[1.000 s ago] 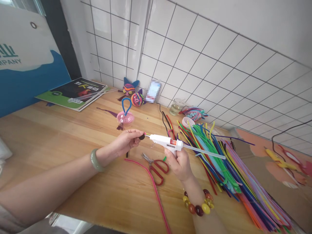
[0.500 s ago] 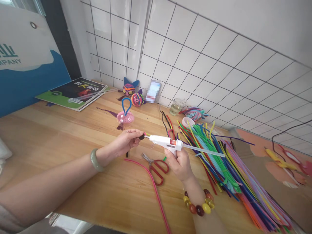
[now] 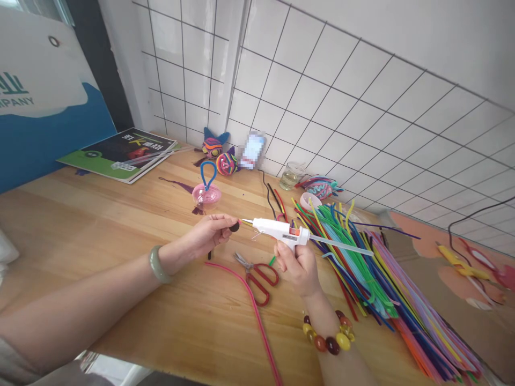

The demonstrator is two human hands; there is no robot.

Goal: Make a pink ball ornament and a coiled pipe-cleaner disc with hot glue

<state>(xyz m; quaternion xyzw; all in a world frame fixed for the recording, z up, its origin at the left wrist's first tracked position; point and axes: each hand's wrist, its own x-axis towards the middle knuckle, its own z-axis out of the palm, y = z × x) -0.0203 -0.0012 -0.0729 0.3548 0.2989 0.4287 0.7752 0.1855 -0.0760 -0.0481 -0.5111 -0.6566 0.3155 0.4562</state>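
My left hand (image 3: 211, 234) pinches a small dark round piece (image 3: 234, 227) between thumb and fingers. My right hand (image 3: 298, 266) is wrapped round the handle of a white glue gun (image 3: 277, 230), whose nozzle points left at the dark piece, close to it. I cannot tell whether nozzle and piece touch. A clear glue stick (image 3: 341, 244) sticks out of the gun's back end. Below the gun lie red-handled scissors (image 3: 257, 279) with open blades. A long pink pipe cleaner (image 3: 257, 316) curves beside them on the wooden table (image 3: 161, 327).
A pink dish (image 3: 207, 195) with a blue loop stands beyond my left hand. Many coloured pipe cleaners (image 3: 362, 268) spread at the right. Along the wall are colourful balls (image 3: 227, 161), a phone (image 3: 253, 150) and a glass jar (image 3: 292, 176). A book (image 3: 120, 153) lies at the back left.
My right hand has drawn the glue gun slightly to the right, so its nozzle sits farther from the dark piece. My left hand has hardly moved.
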